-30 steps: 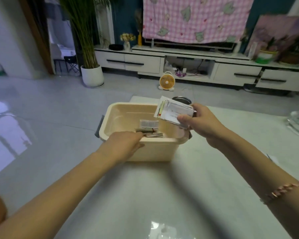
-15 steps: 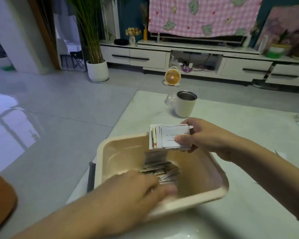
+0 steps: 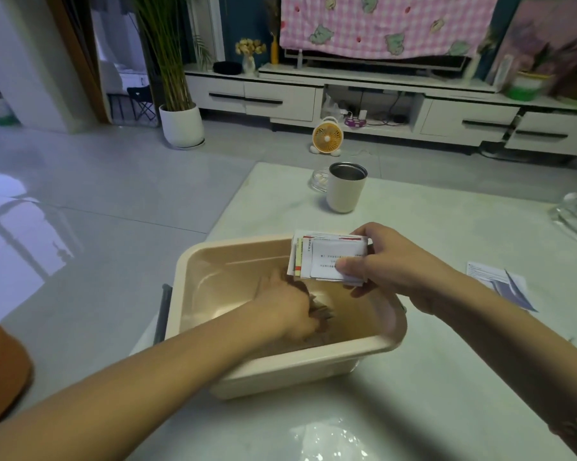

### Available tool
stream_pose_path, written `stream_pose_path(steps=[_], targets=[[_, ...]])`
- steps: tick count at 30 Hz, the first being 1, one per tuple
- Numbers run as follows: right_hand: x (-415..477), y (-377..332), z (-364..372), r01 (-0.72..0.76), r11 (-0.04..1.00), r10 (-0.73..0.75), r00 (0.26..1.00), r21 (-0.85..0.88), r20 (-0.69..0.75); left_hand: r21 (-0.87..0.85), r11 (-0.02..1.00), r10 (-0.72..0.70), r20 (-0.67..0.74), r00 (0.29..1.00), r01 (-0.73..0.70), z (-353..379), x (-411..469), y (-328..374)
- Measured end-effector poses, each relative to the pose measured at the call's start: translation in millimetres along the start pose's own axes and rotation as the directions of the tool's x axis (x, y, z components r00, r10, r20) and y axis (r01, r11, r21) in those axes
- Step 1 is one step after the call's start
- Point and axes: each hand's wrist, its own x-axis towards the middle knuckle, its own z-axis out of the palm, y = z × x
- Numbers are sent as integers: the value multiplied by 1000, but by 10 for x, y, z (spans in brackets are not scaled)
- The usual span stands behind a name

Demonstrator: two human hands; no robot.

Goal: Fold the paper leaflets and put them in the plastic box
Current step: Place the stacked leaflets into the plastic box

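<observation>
A beige plastic box [image 3: 313, 357] stands on the white table in front of me. My right hand [image 3: 390, 264] holds a stack of folded paper leaflets [image 3: 323, 259] just above the box's far right rim. My left hand [image 3: 287, 307] reaches down inside the box and lies over the folded leaflets [image 3: 323, 312] on its bottom; whether its fingers grip them I cannot tell, as the hand hides most of them. An unfolded leaflet [image 3: 499, 281] lies flat on the table to the right of the box.
A white cup with a metal rim [image 3: 345, 188] stands beyond the box, with a small glass dish [image 3: 318, 179] beside it. A clear glass object [image 3: 576, 217] sits at the table's right edge. A dark flat thing [image 3: 162, 314] pokes out at the box's left.
My left hand has gone from the box's near rim down into the box onto the leaflets there. My right hand keeps its stack above the far rim. The view has tilted down.
</observation>
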Motion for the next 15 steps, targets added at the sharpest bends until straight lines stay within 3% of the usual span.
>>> stream_pose_path(steps=[4, 10, 15], targets=[[5, -9, -14, -4, 1000, 4, 1000, -10, 17, -135, 991, 25, 206, 978, 3, 84, 8, -42], [41, 9, 15, 10, 1000, -10, 1000, 2, 8, -71, 997, 45, 171, 984, -33, 218, 108, -57], [40, 37, 33, 37, 999, -37, 999, -13, 1, 25, 992, 124, 14, 992, -124, 178, 84, -67]])
